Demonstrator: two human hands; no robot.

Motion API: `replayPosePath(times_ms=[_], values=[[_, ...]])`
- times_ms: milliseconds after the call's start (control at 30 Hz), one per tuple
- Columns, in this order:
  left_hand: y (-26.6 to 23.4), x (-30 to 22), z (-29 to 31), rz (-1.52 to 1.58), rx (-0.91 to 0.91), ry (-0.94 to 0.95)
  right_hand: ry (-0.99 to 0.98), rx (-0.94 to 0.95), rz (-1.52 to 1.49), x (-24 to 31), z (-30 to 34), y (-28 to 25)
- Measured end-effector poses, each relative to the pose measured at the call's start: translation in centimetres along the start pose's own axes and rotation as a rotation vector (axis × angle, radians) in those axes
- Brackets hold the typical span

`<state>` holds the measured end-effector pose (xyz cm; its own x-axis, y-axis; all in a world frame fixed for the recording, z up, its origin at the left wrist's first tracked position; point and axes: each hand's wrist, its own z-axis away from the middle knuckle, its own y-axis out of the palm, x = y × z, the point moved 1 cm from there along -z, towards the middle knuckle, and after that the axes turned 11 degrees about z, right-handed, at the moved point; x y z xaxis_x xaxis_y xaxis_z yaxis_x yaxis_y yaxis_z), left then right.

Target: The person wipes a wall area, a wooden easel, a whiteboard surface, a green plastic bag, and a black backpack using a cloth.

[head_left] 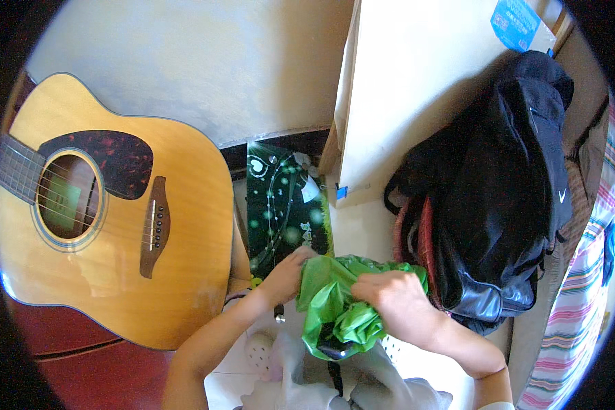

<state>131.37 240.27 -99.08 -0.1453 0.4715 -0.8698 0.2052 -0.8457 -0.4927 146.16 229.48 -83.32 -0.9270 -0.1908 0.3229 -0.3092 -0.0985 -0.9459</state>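
A crumpled green plastic bag is held in front of me, above my lap. My left hand is closed at the bag's left edge, its fingertips partly hidden. On the other side my right hand grips a gathered fold, fingers curled into the plastic. Something dark and shiny shows at the bag's lower end; I cannot make out what it is.
An acoustic guitar stands at my left, before dark red furniture. Ahead is a dark patterned panel. At right, a black backpack leans by a pale board, with striped cloth beyond.
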Motion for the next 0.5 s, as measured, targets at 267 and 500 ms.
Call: replayPosePath(times_ms=[267, 500], values=[[0.6, -3.0, 4.4, -0.274, 0.043, 0.012, 0.216, -0.347, -0.578, -2.7, -2.1, -2.3], [-4.5, -5.4, 4.4, 0.026, -0.638, -0.134, 0.331, -0.772, -0.933, -3.7, -6.9, -1.2]])
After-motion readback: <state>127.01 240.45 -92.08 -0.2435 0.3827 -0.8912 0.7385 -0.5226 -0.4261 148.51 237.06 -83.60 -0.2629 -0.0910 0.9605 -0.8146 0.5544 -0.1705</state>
